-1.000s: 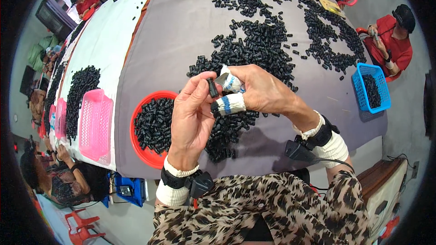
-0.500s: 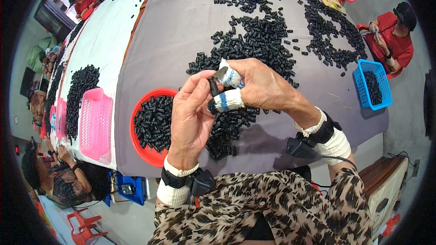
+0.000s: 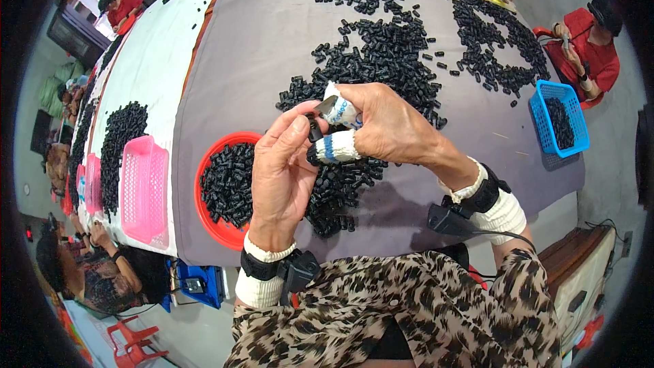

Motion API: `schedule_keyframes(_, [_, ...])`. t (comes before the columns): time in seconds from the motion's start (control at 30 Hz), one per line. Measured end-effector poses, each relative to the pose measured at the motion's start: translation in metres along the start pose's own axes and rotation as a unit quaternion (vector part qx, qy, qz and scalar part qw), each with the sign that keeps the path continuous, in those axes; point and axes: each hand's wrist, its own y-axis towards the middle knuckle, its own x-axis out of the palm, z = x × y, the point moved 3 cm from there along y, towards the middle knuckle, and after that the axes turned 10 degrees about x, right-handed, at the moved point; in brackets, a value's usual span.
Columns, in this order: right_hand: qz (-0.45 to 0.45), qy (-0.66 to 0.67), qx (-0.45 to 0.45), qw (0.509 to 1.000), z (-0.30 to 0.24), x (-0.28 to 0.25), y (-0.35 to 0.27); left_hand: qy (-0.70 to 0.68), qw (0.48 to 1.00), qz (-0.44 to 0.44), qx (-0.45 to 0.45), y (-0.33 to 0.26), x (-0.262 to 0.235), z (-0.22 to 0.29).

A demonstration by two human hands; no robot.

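Note:
Between the thumb and fingers of my left hand [image 3: 276,180] is a small black cylindrical part [image 3: 314,127]. My right hand [image 3: 395,126] grips a short blade [image 3: 326,104], whose handle end is wrapped in white material with blue print [image 3: 344,114]. The blade sits close by the part's upper end; whether it touches I cannot tell. A knitted white-and-blue cover [image 3: 338,146] sleeves a finger of my right hand, just below the part. Under and beyond my hands lies a big pile of similar black parts [image 3: 381,61].
A round red tray [image 3: 199,184] full of black parts stands left of my left hand. Farther left is a pink basket [image 3: 144,191] on white cloth. A blue basket [image 3: 560,153] with black parts stands at the right edge, near a person in red [image 3: 593,48].
The black part has turned between my left fingers, showing more of its end. Both hands stay close together, shifted slightly left in the picture.

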Motion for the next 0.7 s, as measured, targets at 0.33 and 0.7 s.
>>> schedule_keyframes(0.33, [0.028, -0.018, -0.025, 0.999, -0.004, -0.001, -0.003, -0.020, 1.000, 0.005, 0.002, -0.002, -0.005, -0.003])
schedule_keyframes(0.7, [0.002, -0.065, -0.060, 0.996, 0.004, 0.001, 0.002, -0.061, 0.998, -0.006, -0.003, -0.005, -0.012, -0.008])
